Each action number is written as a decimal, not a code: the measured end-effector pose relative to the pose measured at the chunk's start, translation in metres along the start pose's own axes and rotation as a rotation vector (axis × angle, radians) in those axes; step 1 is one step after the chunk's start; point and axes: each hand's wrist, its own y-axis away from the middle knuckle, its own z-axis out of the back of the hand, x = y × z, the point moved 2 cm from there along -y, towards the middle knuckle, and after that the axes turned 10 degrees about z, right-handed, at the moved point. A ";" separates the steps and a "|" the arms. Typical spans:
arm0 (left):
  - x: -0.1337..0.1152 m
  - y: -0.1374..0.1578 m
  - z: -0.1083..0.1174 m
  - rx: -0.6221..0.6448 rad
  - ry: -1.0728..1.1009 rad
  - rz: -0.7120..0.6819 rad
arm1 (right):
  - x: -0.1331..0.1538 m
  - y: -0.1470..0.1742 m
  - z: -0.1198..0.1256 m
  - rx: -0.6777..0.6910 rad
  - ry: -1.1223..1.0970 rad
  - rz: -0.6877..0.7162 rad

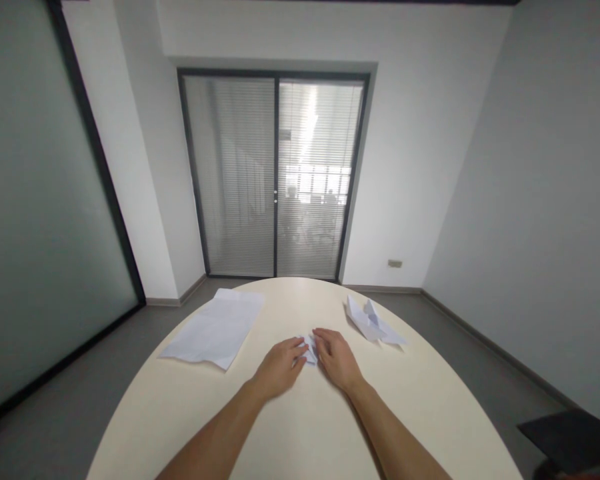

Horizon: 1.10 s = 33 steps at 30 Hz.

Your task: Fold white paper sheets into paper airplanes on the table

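Observation:
A small piece of folded white paper (310, 353) lies flat on the round cream table (307, 433), between my two hands. My left hand (279, 368) holds its left side, thumb toward me and fingers on the far part. From the right, my right hand (338, 361) presses the paper's edge with curled fingers, its thumb mostly hidden. Both hands cover parts of the paper, so its full shape does not show. Farther off to the right sit folded white paper shapes (369, 323), resembling paper boats, close together or overlapping.
White sheets of paper (215, 330) lie on the table's left side, apparently stacked, a corner pointing toward me. Beyond the table's far edge stands a glass door with blinds (275, 180). A dark chair (573, 437) is partly visible at the lower right.

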 end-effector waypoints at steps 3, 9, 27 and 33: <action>-0.003 -0.001 0.002 0.005 -0.008 0.003 | 0.005 0.000 0.001 0.032 0.031 0.085; 0.005 -0.004 -0.001 -0.072 -0.119 0.150 | 0.005 0.002 -0.005 0.194 0.189 0.127; 0.017 -0.008 -0.002 -0.146 0.112 0.235 | 0.007 0.003 -0.001 0.101 -0.135 0.047; 0.014 -0.009 0.000 -0.074 0.205 0.245 | 0.004 0.001 -0.004 0.062 -0.345 0.001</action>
